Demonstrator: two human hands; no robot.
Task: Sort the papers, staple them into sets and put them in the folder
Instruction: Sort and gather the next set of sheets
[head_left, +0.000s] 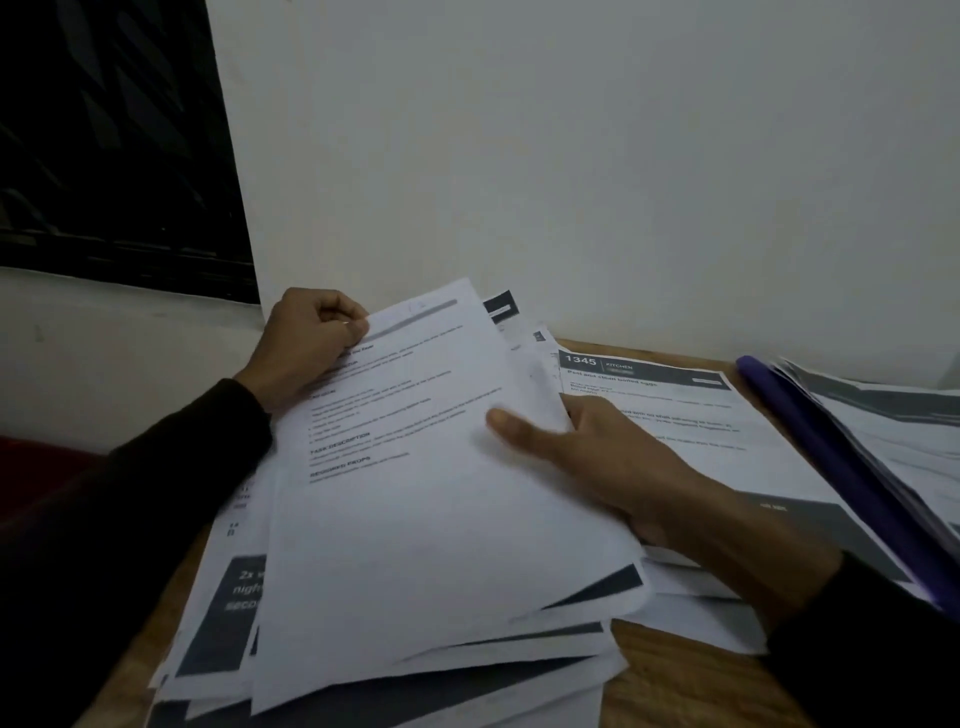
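The left hand (306, 343) pinches the top sheet (415, 467) at its far-left corner; the right hand (587, 457) grips its right edge. The purple folder (831, 457) lies right, nearer that hand.

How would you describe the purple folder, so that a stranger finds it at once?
Start at the wooden table and go to its right edge. The purple folder lies there, right of the sheet headed 1345. It is the only coloured thing among white papers.
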